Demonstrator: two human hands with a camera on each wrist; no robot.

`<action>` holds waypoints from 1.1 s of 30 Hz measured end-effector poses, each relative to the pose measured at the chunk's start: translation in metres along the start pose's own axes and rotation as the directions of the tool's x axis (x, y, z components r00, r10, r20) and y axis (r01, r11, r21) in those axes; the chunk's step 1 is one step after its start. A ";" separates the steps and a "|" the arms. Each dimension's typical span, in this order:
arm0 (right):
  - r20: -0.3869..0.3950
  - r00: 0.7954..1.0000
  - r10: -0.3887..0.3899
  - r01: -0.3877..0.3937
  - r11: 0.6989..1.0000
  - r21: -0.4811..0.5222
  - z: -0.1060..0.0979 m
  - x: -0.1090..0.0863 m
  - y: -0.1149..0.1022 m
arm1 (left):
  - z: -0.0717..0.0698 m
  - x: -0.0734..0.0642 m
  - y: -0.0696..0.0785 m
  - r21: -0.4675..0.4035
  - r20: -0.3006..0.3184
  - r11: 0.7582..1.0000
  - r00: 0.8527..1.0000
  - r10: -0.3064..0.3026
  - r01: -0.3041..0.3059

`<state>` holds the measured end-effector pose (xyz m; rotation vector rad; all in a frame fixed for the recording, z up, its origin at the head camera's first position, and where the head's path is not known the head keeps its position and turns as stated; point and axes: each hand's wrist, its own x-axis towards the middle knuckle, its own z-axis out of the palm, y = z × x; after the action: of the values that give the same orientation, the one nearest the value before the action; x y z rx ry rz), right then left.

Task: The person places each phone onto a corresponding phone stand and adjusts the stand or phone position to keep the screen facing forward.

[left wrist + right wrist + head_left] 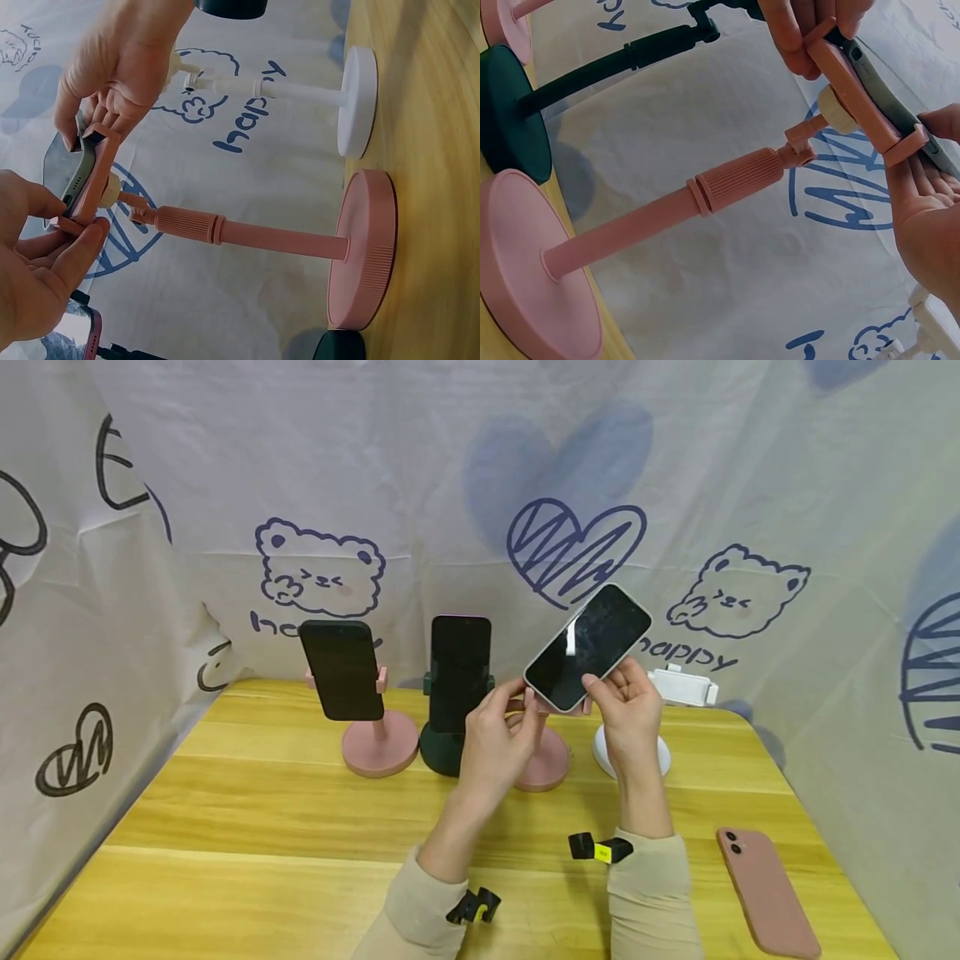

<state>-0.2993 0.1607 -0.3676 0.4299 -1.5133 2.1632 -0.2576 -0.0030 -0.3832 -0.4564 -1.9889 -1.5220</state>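
Note:
A smartphone [588,647] with a dark screen and pale edge is tilted in the clamp [99,176] of a pink phone stand [545,762]. My left hand [497,727] pinches the clamp's left end, its thumb and fingers at the end piece. From the other side, my right hand [632,700] holds the phone, thumb on the screen edge and fingers behind. In the right wrist view the phone's edge [885,94] lies along the pink clamp, between its end pieces. How firmly the clamp grips it, I cannot tell.
To the left, another pink stand [380,745] and a dark green stand [441,753] each carry a dark-screened phone. A white stand [681,687] is behind my right hand. A pink phone [770,893] lies face down at the table's right. Printed cloth [420,460] hangs behind.

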 end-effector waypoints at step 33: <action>0.147 0.984 -0.105 0.121 0.987 -0.102 -0.015 0.005 0.003 | -0.008 0.002 0.001 0.039 0.011 0.999 1.000 -0.007 0.007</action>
<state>-0.3048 0.1744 -0.3728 0.6270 -1.6344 1.9866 -0.2569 -0.0101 -0.3801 -0.4434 -2.0273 -1.4849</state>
